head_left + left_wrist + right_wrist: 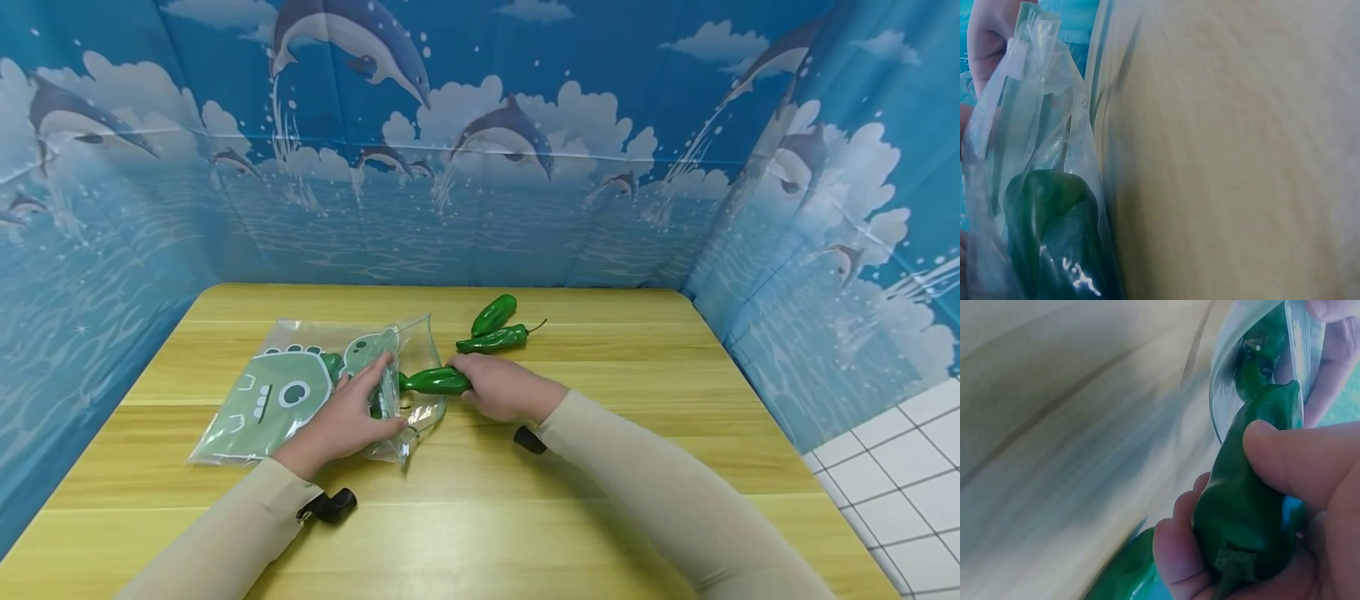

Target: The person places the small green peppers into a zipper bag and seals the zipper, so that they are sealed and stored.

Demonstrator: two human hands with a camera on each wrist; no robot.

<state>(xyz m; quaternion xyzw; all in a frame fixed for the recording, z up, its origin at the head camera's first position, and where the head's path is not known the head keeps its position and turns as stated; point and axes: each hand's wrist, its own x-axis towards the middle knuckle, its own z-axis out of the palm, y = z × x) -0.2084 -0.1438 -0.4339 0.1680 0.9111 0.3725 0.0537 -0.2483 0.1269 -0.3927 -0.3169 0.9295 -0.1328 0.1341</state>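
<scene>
At the near edge of the table, two beige sleeves run out of view, a black device by the left wrist; the one under the right wrist is partly covered. The left hand grips the clear bag near its mouth, thumb and fingers parted; some of its fingers are hidden. The right hand pinches a green pepper at its stem end, tip at the bag's mouth; from above, the hand covers the stem, which the right wrist view shows. Inside the bag lie more peppers, too overlapped to count; in the left wrist view one is blurred by plastic and cut off below. Beyond the right hand, two loose peppers lie close together, a stem plain on only the nearer. Behind the table hangs a dolphin curtain, cropped at the top.
</scene>
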